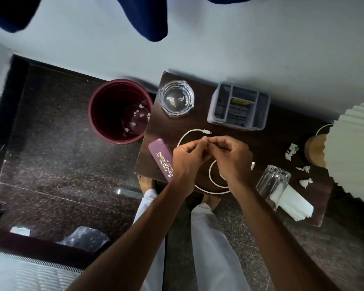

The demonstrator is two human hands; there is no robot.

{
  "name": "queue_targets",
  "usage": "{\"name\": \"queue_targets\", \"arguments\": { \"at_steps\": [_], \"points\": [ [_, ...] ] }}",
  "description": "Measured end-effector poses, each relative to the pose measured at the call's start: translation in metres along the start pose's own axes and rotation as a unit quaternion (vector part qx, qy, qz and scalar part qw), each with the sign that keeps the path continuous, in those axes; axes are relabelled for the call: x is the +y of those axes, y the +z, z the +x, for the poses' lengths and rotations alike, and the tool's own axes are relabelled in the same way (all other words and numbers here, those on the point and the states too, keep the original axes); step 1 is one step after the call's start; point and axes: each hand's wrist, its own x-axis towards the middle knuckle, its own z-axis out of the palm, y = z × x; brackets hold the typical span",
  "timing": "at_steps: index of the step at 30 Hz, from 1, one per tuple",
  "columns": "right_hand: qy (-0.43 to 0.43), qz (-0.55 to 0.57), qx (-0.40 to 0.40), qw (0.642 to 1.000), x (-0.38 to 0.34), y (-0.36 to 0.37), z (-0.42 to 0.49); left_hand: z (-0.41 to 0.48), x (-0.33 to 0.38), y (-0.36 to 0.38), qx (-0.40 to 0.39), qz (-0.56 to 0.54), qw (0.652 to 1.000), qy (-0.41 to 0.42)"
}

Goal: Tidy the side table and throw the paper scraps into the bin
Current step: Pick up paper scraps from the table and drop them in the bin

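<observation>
Cable (195, 130) — thin, white, looped — is pinched by left hand (187, 158) and right hand (231, 158).

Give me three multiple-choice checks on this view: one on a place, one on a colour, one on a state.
1. Where does the round maroon plastic bin stand?
A) on the floor, left of the dark wooden side table
B) on that table
C) hung on the wall

2. What colour is the flat rectangular spectacle case?
A) green
B) purple
C) yellow

3. What are the left hand and the right hand doing?
A) both lie flat on the table
B) both pinch the thin white cable
C) both grip the bin

Answers:
1 A: the bin sits on the speckled floor beside the table's left edge.
2 B: its lid is purple with gold print.
3 B: both hands meet on the cable above the table.
</observation>
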Motion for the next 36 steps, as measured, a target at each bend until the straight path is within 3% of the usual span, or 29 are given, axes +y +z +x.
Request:
{"name": "queue_targets", "arguments": {
  "at_steps": [3, 7, 12, 25, 36],
  "points": [
    [0.014, 0.012, -0.015, 1.0, -0.008, 0.011, 0.0, 0.005, 0.008, -0.012, 0.019, 0.029, 0.999, 0.029],
    [0.116, 0.201, -0.071, 0.97, -0.019, 0.028, 0.0, 0.014, 0.024, -0.034, 0.034, 0.092, 0.993, 0.07],
    [0.179, 0.312, -0.071, 0.93, -0.03, 0.043, 0.0, 0.028, 0.045, -0.065, 0.076, 0.127, 0.984, 0.098],
    [0.215, 0.322, -0.045, 0.921, -0.042, 0.075, 0.0, 0.092, 0.083, -0.151, 0.193, 0.069, 0.976, 0.068],
    [0.221, 0.308, -0.034, 0.925, -0.047, 0.094, 0.005, 0.136, 0.099, -0.191, 0.241, 0.048, 0.969, 0.021]
  ]
}}
